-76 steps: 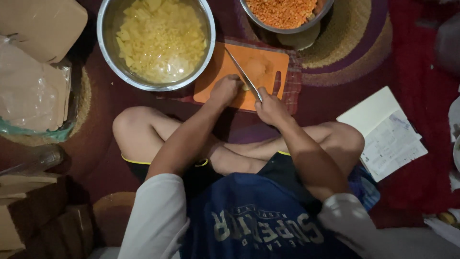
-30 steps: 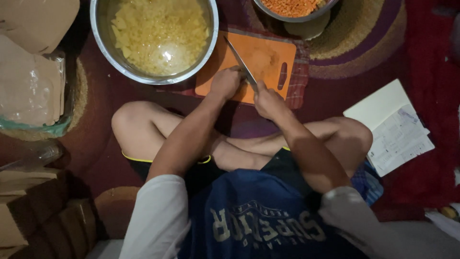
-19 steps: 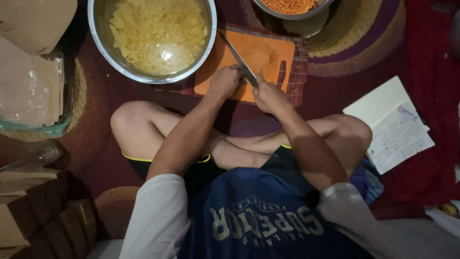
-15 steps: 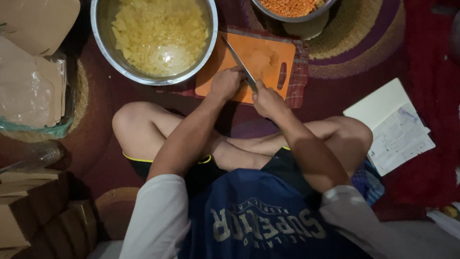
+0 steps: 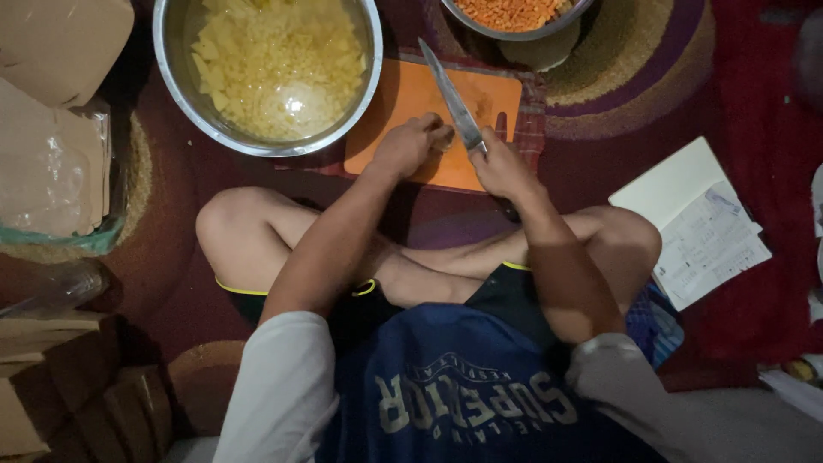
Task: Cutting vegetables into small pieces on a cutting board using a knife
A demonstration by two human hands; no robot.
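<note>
I sit cross-legged on the floor before an orange cutting board (image 5: 403,96). My right hand (image 5: 501,165) grips the handle of a long knife (image 5: 450,101), blade slanting up and left over the board. My left hand (image 5: 406,146) rests on the board's near edge with fingers curled over a small pale piece of food beside the blade. A large steel bowl (image 5: 168,69) of yellow diced pieces in water stands to the board's left.
A second steel bowl (image 5: 493,31) with orange diced pieces stands behind the board on a round woven mat (image 5: 630,64). An open notebook (image 5: 699,221) lies at the right. Plastic bags (image 5: 51,180) and cardboard boxes (image 5: 60,386) crowd the left side.
Both hands stay at the board's near edge. The knife keeps roughly the same slant, with small shifts of the blade. The camera view has drifted slightly.
</note>
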